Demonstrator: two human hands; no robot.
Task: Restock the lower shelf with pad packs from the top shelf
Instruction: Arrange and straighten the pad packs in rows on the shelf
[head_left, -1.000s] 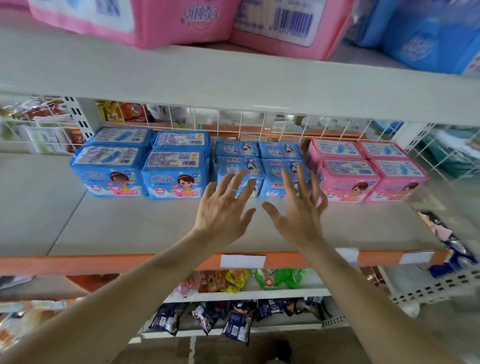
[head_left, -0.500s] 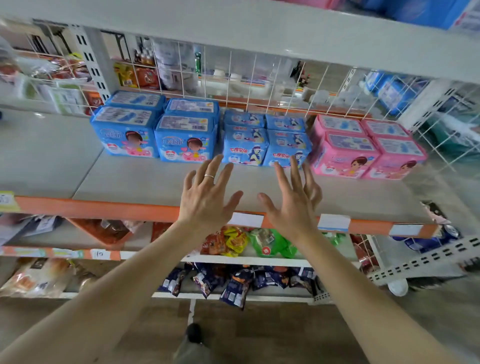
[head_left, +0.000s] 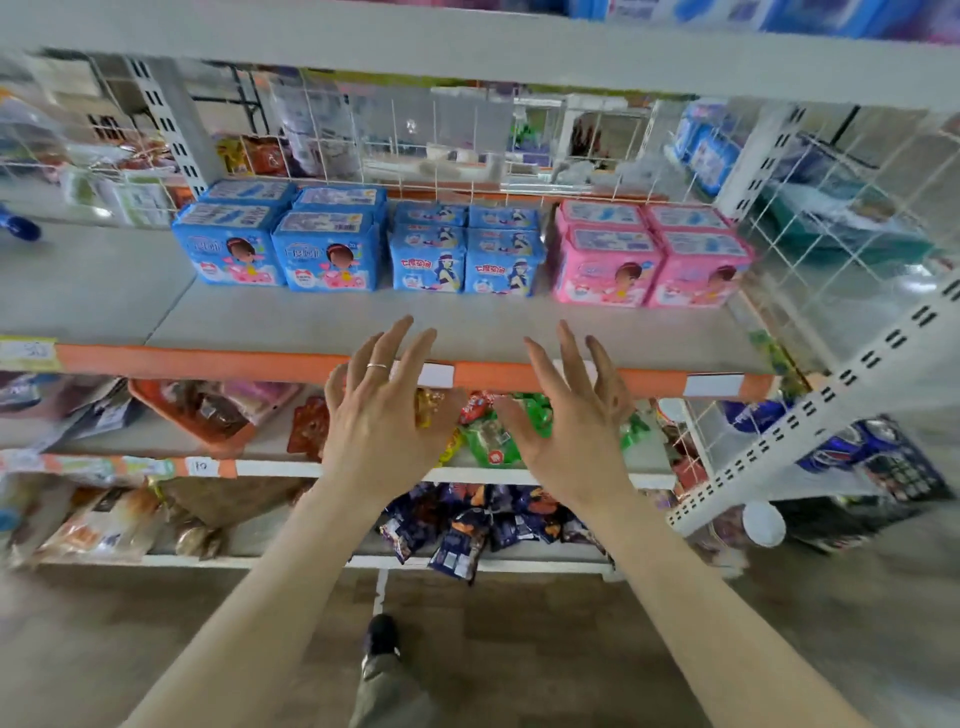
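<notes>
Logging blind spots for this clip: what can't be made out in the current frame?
Head view:
Top-shelf packs: cut off by upper edge; count unknown.
Rear pad packs: fronts hidden by front row.
Goods behind wire mesh: blurred.
Shelf-edge label: writing too small.

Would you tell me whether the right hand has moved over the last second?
Yes: the right hand has pulled back toward the person, from the middle packs to the orange shelf edge.
</notes>
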